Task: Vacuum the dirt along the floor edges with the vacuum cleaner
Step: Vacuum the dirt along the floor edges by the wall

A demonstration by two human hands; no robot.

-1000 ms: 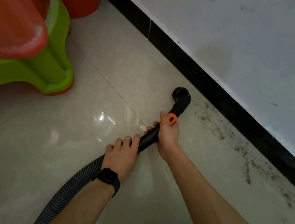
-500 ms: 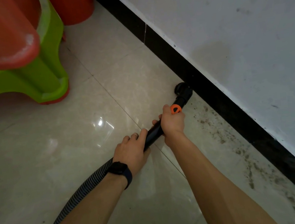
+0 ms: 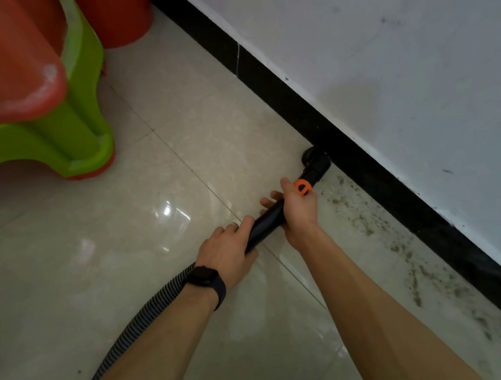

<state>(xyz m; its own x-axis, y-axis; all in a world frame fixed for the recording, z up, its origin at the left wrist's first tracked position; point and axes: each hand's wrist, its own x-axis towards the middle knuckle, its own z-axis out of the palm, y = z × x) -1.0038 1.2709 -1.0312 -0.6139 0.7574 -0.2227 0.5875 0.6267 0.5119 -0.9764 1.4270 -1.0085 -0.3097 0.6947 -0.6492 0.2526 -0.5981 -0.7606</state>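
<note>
The right hand (image 3: pixel 301 212) is gripping the black vacuum tube (image 3: pixel 265 221) near its front, fingers curling round it just behind the orange collar (image 3: pixel 302 187); the left hand (image 3: pixel 229 255), wearing a dark watch (image 3: pixel 206 279) at the wrist and a ring (image 3: pixel 234 225), is wrapping round the same tube further back, where the ribbed hose (image 3: pixel 150 312) is joining it and trailing off under the left forearm toward the lower left; the nozzle (image 3: pixel 315 161) is sitting on the pale tiled floor (image 3: pixel 91 241), right up against the black skirting (image 3: pixel 400 190) below the white wall (image 3: pixel 383 47), though its mouth is blending into the dark strip, so whether it is actually touching is hard to tell; dark specks of dirt (image 3: pixel 373 222) are lying scattered along the skirting, on the near side of the nozzle and running toward the lower right corner; a green plastic stool (image 3: pixel 78 138) is standing well apart at the upper left, with a red plastic piece (image 3: pixel 0 62) overlapping it in front and a red bucket (image 3: pixel 117 13) behind it near the wall.
</note>
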